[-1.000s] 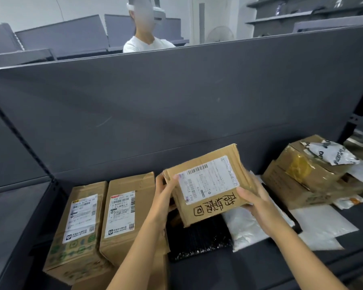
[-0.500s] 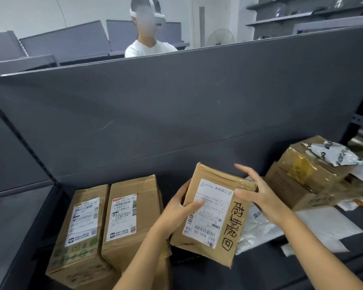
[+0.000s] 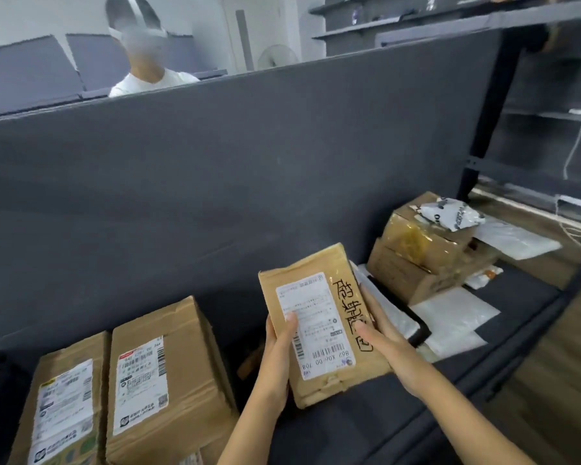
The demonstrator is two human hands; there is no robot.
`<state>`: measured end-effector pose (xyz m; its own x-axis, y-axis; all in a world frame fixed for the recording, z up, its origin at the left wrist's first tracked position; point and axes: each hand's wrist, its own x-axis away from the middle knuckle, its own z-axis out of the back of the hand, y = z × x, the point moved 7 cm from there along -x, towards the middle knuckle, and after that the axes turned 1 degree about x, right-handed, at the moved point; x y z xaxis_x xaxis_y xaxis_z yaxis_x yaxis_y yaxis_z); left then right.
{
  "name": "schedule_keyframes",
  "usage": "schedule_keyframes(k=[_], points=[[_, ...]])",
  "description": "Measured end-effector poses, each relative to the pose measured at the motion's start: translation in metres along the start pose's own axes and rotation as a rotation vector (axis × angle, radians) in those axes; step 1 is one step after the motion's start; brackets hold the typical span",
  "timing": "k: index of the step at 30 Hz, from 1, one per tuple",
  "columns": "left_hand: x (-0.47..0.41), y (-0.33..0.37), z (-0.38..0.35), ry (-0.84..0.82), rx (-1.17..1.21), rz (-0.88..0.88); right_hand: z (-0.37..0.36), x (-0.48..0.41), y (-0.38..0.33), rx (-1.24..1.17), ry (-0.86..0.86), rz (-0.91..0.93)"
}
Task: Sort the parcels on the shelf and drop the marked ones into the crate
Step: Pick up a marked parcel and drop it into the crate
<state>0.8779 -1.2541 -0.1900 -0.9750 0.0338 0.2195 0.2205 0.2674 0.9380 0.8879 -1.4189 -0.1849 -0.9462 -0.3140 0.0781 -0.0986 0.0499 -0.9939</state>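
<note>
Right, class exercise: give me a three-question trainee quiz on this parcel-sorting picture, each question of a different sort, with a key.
1. True or false: the held parcel has handwriting beside its printed label.
2. Which hands grip it? A) left hand only B) right hand only C) both
3. Fill in: the two labelled boxes lie to the person's ____ of the held parcel.

Key: 1 true; 2 C; 3 left

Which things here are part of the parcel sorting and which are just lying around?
Job:
held box with handwritten marks, in left hand and right hand
two labelled boxes
stacked boxes
white mailers

Lying about:
white cable
fan
other person
</note>
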Motion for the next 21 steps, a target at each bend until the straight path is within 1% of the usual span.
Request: schedule_keyframes(k=[3, 5, 6, 8, 10, 11, 12, 15, 16, 18, 21], points=[[-0.002, -0.007, -0.008, -0.024, -0.072, 0.000, 0.032, 0.033, 0.007, -0.058, 0.098, -0.059], [-0.008, 0.005, -0.007, -0.064, -0.214, -0.001, 0.044, 0.059, 0.003, -0.014, 0.084, -0.111], [-0.012, 0.010, -0.009, -0.152, -0.302, 0.029, 0.048, 0.072, 0.001, 0.014, 0.068, -0.145], [-0.011, 0.007, -0.026, -0.428, -0.485, 0.145, 0.054, 0.096, 0.002, 0.069, 0.058, -0.221], [0.006, -0.007, -0.053, -0.680, -0.567, 0.231, 0.058, 0.122, 0.002, 0.094, 0.089, -0.262], [0.015, -0.016, -0.067, -0.754, -0.542, 0.250, 0.063, 0.135, 0.000, 0.098, 0.143, -0.261], [0.021, -0.027, -0.079, -0.791, -0.505, 0.271, 0.070, 0.149, -0.003, 0.087, 0.238, -0.241], [0.035, -0.058, -0.110, -0.820, -0.427, 0.307, 0.104, 0.215, -0.004, 0.048, 0.683, -0.176], [0.038, -0.069, -0.118, -0.825, -0.412, 0.315, 0.110, 0.241, 0.002, 0.026, 0.794, -0.173], [0.047, -0.088, -0.136, -0.854, -0.441, 0.313, 0.111, 0.286, 0.029, -0.053, 0.901, -0.194], [0.067, -0.116, -0.169, -0.961, -0.530, 0.317, 0.094, 0.330, 0.076, -0.211, 0.976, -0.261]])
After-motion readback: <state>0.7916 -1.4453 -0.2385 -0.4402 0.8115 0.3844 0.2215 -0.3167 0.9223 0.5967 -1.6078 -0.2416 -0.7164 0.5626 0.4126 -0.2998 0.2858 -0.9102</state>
